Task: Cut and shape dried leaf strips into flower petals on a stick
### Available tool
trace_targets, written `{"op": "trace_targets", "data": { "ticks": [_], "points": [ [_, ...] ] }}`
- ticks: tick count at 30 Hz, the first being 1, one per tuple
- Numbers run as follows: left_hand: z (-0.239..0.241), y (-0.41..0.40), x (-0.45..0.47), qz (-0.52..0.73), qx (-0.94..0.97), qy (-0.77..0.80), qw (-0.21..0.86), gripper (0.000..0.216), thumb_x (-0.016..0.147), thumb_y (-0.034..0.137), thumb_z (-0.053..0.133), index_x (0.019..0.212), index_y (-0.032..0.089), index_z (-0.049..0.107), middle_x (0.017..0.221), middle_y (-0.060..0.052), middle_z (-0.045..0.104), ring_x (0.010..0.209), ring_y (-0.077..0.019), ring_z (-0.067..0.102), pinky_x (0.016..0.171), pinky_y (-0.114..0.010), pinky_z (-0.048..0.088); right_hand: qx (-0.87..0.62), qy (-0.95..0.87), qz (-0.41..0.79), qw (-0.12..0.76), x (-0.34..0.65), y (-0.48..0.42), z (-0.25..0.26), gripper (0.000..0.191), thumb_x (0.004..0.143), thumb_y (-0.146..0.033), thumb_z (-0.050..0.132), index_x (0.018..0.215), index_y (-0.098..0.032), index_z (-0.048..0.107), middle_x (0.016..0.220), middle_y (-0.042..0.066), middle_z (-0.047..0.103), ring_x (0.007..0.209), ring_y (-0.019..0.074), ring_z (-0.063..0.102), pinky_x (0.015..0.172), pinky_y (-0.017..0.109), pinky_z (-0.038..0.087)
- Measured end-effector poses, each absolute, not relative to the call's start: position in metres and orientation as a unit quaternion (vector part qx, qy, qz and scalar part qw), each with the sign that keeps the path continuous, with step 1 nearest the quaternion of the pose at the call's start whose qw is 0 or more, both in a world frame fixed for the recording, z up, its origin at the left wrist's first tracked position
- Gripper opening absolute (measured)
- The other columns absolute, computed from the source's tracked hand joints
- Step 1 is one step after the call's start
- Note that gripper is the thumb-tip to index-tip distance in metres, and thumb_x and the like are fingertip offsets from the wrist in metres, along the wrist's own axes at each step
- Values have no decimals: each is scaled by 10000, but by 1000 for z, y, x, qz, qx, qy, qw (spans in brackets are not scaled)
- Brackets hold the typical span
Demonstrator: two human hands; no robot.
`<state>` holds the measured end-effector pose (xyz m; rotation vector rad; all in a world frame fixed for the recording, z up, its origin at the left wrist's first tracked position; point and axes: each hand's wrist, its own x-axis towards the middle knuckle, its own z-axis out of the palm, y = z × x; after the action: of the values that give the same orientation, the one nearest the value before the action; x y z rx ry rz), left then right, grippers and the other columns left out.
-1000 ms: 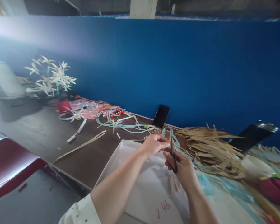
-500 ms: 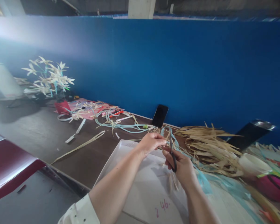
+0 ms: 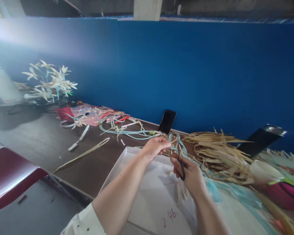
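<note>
In my right hand (image 3: 189, 174) is a pair of black-handled scissors (image 3: 181, 164), its blades pointing up and away from me. My left hand (image 3: 155, 148) is just left of the blades, thumb and fingers pinched together. Whatever small piece lies between those fingertips is too small to make out. Below both hands lies a white shallow box lid (image 3: 147, 202) with numbers handwritten on it. Several pale husk scraps (image 3: 181, 191) rest in the lid beside my right wrist.
A pile of dried husks (image 3: 220, 156) lies to the right, near a black flask (image 3: 262, 140) and a white bowl (image 3: 266, 170). A phone (image 3: 168, 121) leans on the blue partition (image 3: 210, 71). Leftward are pale-blue cords (image 3: 134, 134) and white husk flowers (image 3: 55, 81) in a red pot (image 3: 65, 113).
My left hand has moved slightly left, away from the scissor blades. My right hand stays nearly in place, still holding the scissors.
</note>
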<state>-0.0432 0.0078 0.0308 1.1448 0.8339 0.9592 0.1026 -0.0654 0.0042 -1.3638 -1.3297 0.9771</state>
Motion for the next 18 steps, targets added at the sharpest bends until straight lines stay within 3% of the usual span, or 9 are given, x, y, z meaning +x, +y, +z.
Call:
{"op": "trace_targets", "data": {
  "ticks": [18],
  "points": [
    [33,10,-47,491,468,366,638,244,619,332,667,698,120,575,671,-23,550,518,-39,400,445,-162,274,-563,-541,404,477,100,-66,6,456,680,-516,631,956,-154,647,487,-30,511,414,99,420,417,228,312]
  ]
}}
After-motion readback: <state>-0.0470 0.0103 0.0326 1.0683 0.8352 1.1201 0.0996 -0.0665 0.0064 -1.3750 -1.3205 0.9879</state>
